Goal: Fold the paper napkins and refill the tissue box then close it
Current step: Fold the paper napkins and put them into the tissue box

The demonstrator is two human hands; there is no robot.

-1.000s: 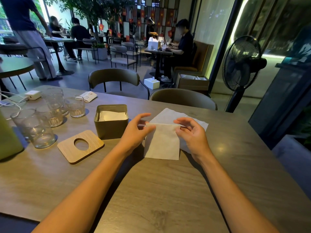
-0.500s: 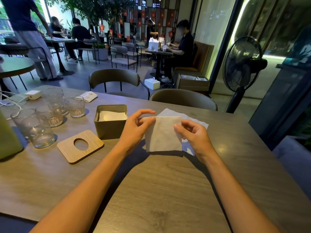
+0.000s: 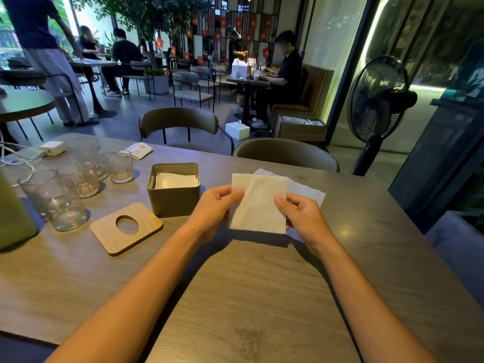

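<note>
A folded white napkin (image 3: 258, 203) is held up off the table between both hands. My left hand (image 3: 213, 209) pinches its left edge and my right hand (image 3: 301, 214) pinches its right edge. Behind it, more unfolded white napkins (image 3: 305, 188) lie flat on the table. Left of my hands stands the olive tissue box (image 3: 174, 199), open at the top, with folded napkins (image 3: 175, 180) inside. Its wooden lid (image 3: 125, 227), with a round hole, lies flat on the table in front of the box.
Several empty glasses (image 3: 68, 184) stand at the left, beside a green object (image 3: 13, 213) at the left edge. A white charger (image 3: 52, 148) with cables and a small packet (image 3: 138, 150) lie at the far side. Two chairs (image 3: 285, 155) face the table; a fan (image 3: 377, 100) stands right.
The napkin lay on the table a second ago; both hands have taken its side edges and lifted it upright above the table.
</note>
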